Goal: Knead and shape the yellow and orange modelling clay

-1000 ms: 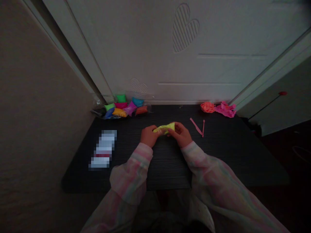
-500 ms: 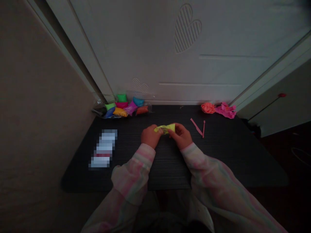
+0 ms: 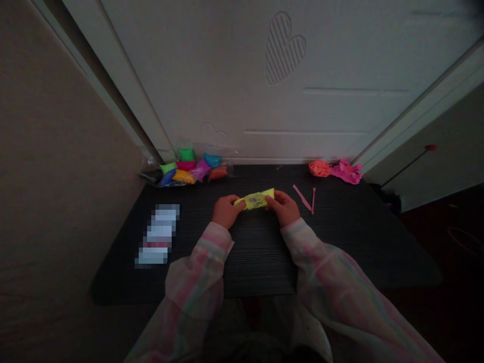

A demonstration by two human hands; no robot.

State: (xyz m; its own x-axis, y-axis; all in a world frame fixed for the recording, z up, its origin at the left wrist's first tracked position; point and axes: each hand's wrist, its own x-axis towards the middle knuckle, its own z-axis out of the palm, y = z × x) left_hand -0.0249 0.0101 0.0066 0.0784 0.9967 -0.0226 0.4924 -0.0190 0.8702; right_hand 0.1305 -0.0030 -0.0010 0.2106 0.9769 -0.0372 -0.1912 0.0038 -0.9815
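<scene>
Both hands hold a small yellow packet (image 3: 255, 199) with a dark printed label, just above the dark table (image 3: 340, 242). My left hand (image 3: 225, 212) pinches its left end and my right hand (image 3: 283, 207) pinches its right end. The packet is stretched flat between them. Both sleeves are pastel striped.
A clear bag of several coloured packets (image 3: 189, 169) lies at the table's back left against the white door. A pink strip tool (image 3: 304, 198) lies right of my hands. An orange lump (image 3: 319, 168) and pink wrapper (image 3: 347, 171) sit at the back right. A blurred card (image 3: 157, 234) lies on the left.
The yellow packet was bunched between my hands; now it is pulled out flatter with its label facing up. My hands have moved slightly apart.
</scene>
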